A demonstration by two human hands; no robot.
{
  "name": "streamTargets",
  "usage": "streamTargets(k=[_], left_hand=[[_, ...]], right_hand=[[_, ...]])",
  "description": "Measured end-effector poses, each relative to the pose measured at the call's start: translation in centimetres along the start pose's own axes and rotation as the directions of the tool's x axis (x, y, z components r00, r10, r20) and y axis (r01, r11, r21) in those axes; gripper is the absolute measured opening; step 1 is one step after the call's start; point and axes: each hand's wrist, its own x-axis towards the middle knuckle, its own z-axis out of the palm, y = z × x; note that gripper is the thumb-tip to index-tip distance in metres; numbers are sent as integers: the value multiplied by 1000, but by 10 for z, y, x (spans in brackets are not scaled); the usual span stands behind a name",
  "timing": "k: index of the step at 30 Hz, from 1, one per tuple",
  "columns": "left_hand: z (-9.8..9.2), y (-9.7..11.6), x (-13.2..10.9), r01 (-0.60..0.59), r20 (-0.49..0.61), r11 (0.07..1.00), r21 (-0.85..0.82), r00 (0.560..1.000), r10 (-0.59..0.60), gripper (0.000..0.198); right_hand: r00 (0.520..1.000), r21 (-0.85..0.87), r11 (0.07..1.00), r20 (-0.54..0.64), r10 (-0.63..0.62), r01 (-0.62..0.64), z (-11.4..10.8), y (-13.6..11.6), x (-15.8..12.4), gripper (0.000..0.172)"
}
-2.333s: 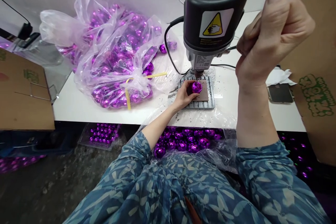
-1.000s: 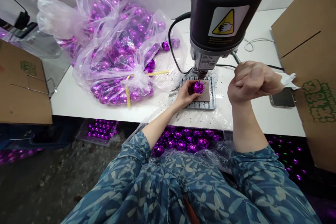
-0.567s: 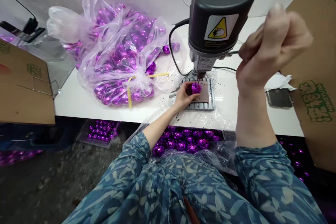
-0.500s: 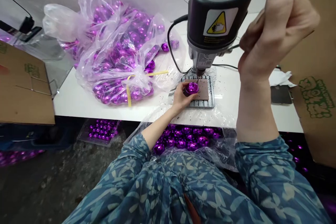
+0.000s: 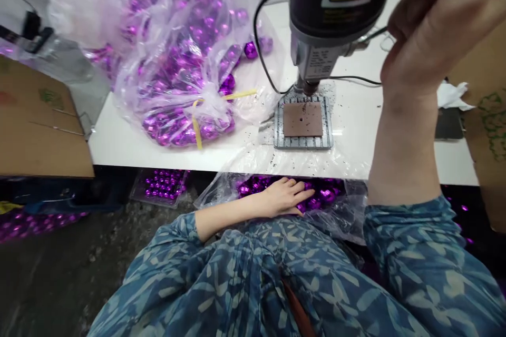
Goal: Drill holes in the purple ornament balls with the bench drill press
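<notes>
My left hand point(image 5: 285, 197) lies low on my lap, its fingers spread over purple faceted balls point(image 5: 316, 197) in a clear plastic bag below the table edge. Whether it grips a ball I cannot make out. My right hand point(image 5: 435, 31) is raised at the upper right, closed round the thin metal lever point(image 5: 373, 35) of the bench drill point(image 5: 336, 5). Under the drill bit, the brown pad point(image 5: 302, 119) on the ribbed metal base point(image 5: 302, 143) is bare, with a small hole in it.
A large clear bag of purple balls point(image 5: 177, 63) lies on the white table point(image 5: 118, 142) at the left. Cardboard boxes stand at the left point(image 5: 39, 131) and right point(image 5: 490, 131). A phone point(image 5: 448, 124) and crumpled tissue point(image 5: 453, 96) sit at the right. A tray of purple balls point(image 5: 164, 185) rests on the floor.
My left hand has left the drill pad with the purple ball and dropped to the bag on my lap. The right hand stayed up on the lever after pulling it down and raising it.
</notes>
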Motion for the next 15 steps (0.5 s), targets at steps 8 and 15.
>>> streamTargets(k=[8, 15], left_hand=[[-127, -195, 41, 625, -574, 720, -301, 485, -660, 33], [-171, -270, 60, 877, -446, 393, -275, 246, -861, 37]], right_hand=[[999, 65, 998, -44, 18, -15, 8, -9, -1, 69], [999, 53, 998, -28, -41, 43, 6, -16, -6, 60]])
